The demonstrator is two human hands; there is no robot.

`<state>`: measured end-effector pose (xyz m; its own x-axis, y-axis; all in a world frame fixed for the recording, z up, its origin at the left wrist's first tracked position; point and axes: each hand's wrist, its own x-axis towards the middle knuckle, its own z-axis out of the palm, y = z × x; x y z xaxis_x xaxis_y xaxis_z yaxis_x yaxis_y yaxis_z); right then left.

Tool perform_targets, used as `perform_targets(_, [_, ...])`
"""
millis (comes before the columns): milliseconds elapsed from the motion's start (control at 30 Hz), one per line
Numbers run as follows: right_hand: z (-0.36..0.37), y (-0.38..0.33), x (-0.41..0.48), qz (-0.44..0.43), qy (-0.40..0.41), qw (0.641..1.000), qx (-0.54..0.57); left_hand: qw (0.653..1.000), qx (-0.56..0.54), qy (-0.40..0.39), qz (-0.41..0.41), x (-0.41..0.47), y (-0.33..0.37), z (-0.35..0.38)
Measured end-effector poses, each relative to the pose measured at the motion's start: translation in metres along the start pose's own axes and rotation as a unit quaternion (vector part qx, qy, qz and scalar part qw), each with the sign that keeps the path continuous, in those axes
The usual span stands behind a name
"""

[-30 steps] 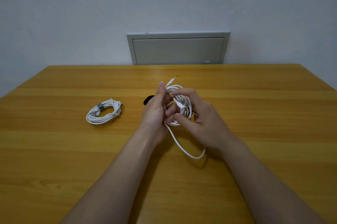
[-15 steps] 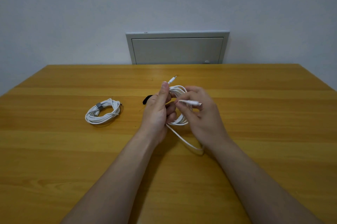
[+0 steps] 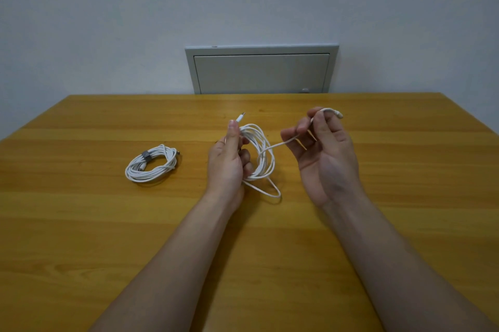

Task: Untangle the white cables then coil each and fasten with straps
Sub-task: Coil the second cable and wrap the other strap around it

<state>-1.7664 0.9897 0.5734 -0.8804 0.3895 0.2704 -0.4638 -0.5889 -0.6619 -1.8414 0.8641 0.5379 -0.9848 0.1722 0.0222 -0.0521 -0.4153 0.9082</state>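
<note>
step: second cable, by my read. the last free run is going onto the loose coil (image 3: 260,153); no strap on it yet.
left hand (image 3: 228,162): clamped on the left side of the loose coil, thumb straight up along the top, fingers curled into the loops.
right hand (image 3: 322,153): palm toward the camera, thumb and forefinger pinching the free end (image 3: 328,110) just behind its plug. the other fingers are loosely curled and hold nothing.
hands: apart, joined by one strand (image 3: 280,144) running from the coil up to the right hand.
where: mid-scene, held low over the surface (image 3: 391,183). a slack loop (image 3: 270,191) sags out of the bottom and looks to rest on the wood.
orientation: the ring stands upright, taller than wide in view, long axis roughly vertical, opening turned partly toward the right hand. the start plug (image 3: 241,117) pokes up and away past the left thumb. the free-end plug points right.
do it well: hold the left grip fixed and lay the run along the existing turns at the same diameter. pull the sagging loop in first, or it will hang outside the bundle. leave both plugs sticking out, then strap where the left hand clamps.
risk: if the left grip loosens, the turns will likely spring open.
done: the strapped coil (image 3: 151,162) lies flat, well left of the hands, with a grey strap (image 3: 145,155) round its far side.
</note>
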Motion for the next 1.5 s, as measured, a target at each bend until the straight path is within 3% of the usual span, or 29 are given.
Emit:
perform_targets(200, [-0.001,-0.030,0.007,-0.041,0.033,0.994,0.096,0.996,0.078,0.039,0.021,0.005,-0.002,-0.010])
perform_targets(333, [-0.020,-0.041,0.016,-0.089,0.068,0.992,0.060,0.991,0.117,0.047,0.037,0.005,-0.003,-0.012])
perform_targets(500, [-0.043,-0.046,0.026,-0.166,0.173,0.970,-0.027,0.979,0.181,0.059,0.069,0.006,-0.005,-0.013])
perform_targets(600, [-0.053,-0.038,0.031,-0.198,0.237,0.940,-0.144,0.976,0.197,0.057,0.065,0.007,-0.005,-0.013])
perform_targets(733, [-0.069,-0.028,0.036,-0.217,0.296,0.872,-0.323,0.990,0.137,0.001,0.025,0.009,0.000,-0.016])
perform_targets(867, [-0.078,-0.038,0.040,-0.272,0.354,0.820,-0.358,0.986,0.161,-0.024,0.033,0.005,0.001,-0.013])
perform_targets(967, [-0.082,-0.037,0.041,-0.277,0.365,0.801,-0.384,0.984,0.173,-0.028,0.030,0.005,0.000,-0.013])
perform_targets(1067, [-0.087,-0.030,0.040,-0.232,0.297,0.796,-0.473,0.989,0.141,-0.043,0.002,0.006,0.002,-0.015])
perform_targets(1167, [-0.090,-0.022,0.037,-0.132,0.184,0.771,-0.595,0.994,0.062,-0.078,-0.044,0.005,0.008,-0.016])
perform_targets(1267, [-0.083,-0.013,0.033,-0.060,0.076,0.763,-0.639,0.990,-0.004,-0.116,-0.084,0.002,0.013,-0.012])
perform_targets(1333, [-0.072,-0.009,0.028,-0.043,0.008,0.783,-0.620,0.983,-0.027,-0.147,-0.109,0.000,0.013,-0.009])
perform_targets(1433, [-0.059,-0.007,0.022,0.026,-0.094,0.853,-0.512,0.969,-0.058,-0.188,-0.148,-0.004,0.014,-0.007])
perform_targets(1500, [-0.051,-0.005,0.016,0.067,-0.146,0.881,-0.445,0.962,-0.083,-0.201,-0.165,-0.004,0.014,-0.008])
